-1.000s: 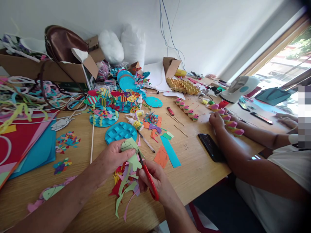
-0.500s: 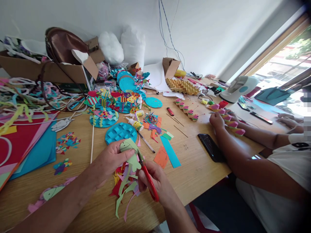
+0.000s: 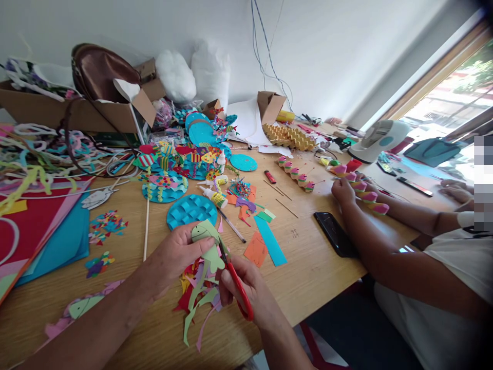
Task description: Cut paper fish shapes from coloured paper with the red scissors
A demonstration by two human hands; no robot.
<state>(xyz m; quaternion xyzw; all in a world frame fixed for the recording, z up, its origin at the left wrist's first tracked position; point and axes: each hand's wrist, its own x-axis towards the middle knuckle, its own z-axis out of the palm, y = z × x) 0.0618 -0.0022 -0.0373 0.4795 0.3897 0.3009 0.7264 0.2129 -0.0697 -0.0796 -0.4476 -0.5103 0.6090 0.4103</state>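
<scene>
My left hand (image 3: 179, 257) pinches a piece of light green paper (image 3: 210, 253) with a fish outline drawn on it. In my right hand (image 3: 246, 285) are red-handled scissors (image 3: 241, 293), their dark blades against the right edge of the green paper. Below both hands lies a heap of paper scraps (image 3: 192, 295) in red, yellow, green and pink. A blue woven paper disc (image 3: 191, 211) lies just beyond my left hand, with a glue bottle (image 3: 214, 197) and a pen (image 3: 232, 226) beside it.
Orange paper (image 3: 256, 250) and a blue strip (image 3: 270, 240) lie right of the scissors. A black phone (image 3: 334, 235) is near the table edge. At the right, a person's hands hold a pink-green paper chain (image 3: 365, 196). Finished fish discs (image 3: 165, 190) stand at the back.
The green paper and my left hand have shifted very slightly to the right. The scissors stay at the paper's edge, in my right hand.
</scene>
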